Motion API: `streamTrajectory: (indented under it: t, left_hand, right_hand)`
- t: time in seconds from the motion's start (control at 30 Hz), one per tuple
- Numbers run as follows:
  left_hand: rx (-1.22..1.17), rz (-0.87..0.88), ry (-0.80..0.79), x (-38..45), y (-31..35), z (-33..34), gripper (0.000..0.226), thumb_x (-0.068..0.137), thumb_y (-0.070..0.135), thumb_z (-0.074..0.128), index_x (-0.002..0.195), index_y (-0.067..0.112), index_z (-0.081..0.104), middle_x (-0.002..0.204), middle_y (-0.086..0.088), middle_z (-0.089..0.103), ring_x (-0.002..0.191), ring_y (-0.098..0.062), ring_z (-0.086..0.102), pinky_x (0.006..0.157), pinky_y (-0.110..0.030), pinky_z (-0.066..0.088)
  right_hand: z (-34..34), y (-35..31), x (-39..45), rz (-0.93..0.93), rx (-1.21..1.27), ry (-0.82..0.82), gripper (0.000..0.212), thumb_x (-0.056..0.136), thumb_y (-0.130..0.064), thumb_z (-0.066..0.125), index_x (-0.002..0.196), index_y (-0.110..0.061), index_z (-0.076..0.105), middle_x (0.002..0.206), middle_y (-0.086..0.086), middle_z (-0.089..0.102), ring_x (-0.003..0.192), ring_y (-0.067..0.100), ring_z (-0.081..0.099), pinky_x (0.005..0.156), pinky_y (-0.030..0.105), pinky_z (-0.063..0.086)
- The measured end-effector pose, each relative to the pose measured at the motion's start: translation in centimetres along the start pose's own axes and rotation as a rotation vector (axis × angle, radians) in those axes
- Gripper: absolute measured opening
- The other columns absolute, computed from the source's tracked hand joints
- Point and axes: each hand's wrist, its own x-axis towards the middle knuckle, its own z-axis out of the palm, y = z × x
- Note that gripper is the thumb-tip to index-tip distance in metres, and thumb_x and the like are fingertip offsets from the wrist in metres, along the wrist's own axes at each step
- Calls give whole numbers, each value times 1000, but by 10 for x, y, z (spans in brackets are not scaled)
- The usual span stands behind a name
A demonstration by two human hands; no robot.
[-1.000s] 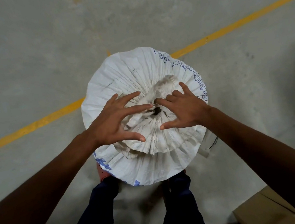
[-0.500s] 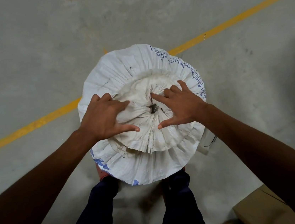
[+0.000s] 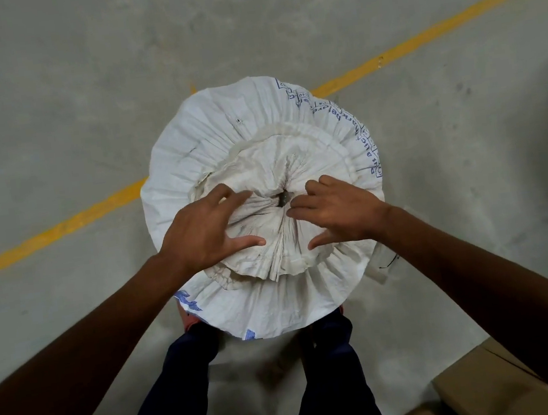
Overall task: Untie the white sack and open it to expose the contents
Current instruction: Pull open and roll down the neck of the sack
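Sack (image 3: 209, 139), both hands spread on top

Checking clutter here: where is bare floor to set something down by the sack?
Bare concrete floor lies left, right and beyond the white sack, crossed by the yellow line. Crowded: legs below, cardboard boxes lower right.

Dim, even light; wide-angle bending at the edges, soft shadow at right, slight softness.

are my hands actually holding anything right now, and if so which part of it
Nothing is gripped. Left hand and right hand rest spread on the white sack, beside its puckered mouth.
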Motion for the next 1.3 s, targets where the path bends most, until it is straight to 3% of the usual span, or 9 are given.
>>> streamTrajectory:
  t: [0.13,0.33,0.47,0.6,0.77,0.9,1.0,1.13,1.3]
  left_hand:
    - [-201,105,-94,-3,5,7,70,80,77,67,125,23,70,110,7,72,97,-10,70,82,-38,61]
    - [-253,101,-200,15,11,20,88,80,80,68,149,26,59,151,6,63,138,-15,59,115,-38,47]
    - [-165,110,-211,31,4,20,88,82,83,65,154,35,51,156,13,57,144,-14,49,121,-41,40]
    - [-44,124,-253,39,2,21,88,81,85,59,154,36,52,151,9,60,137,-22,48,115,-45,41]
    - [178,176,-254,45,5,24,92,76,96,45,147,39,60,127,4,64,121,-24,51,98,-47,43]
    - [241,214,-294,48,7,25,92,75,98,42,137,35,69,124,1,61,122,-24,48,101,-48,37]
    - [212,285,-305,47,10,26,83,78,95,47,122,30,75,129,0,62,119,-25,52,98,-46,40]
    - [124,378,-369,44,14,33,72,84,90,46,104,27,73,131,6,69,115,-20,56,98,-43,47]
    - [12,283,-339,41,20,28,55,83,88,54,98,35,52,103,15,59,99,-11,46,90,-32,36]
  right_hand:
    - [5,-4,-2,100,42,-70,89,75,-72,75,140,-13,59,135,8,66,107,29,59,86,42,46]
    - [6,-12,-8,152,76,-139,90,75,-78,71,137,-15,57,156,12,51,115,31,57,90,43,46]
    - [7,-13,-8,175,165,-170,88,73,-82,68,130,-15,55,135,6,63,106,29,57,87,43,44]
    - [6,-11,-10,220,232,-204,88,77,-83,62,135,-19,51,129,4,64,111,26,53,93,40,41]
    - [5,-5,-15,245,222,-179,103,78,-89,53,151,-18,47,131,6,63,112,28,54,96,42,42]
    - [3,-3,-18,198,159,-140,91,75,-94,47,124,-20,71,121,4,64,104,26,51,90,40,39]
    - [5,-5,-22,161,139,-93,86,75,-95,46,108,-21,75,118,4,64,100,26,50,87,42,39]
    - [2,-6,-27,163,175,-79,86,76,-95,46,110,-20,71,114,3,68,98,24,49,86,42,39]
    - [-1,-6,-34,185,198,-107,95,73,-100,37,114,-21,69,106,-3,71,96,21,46,86,39,34]
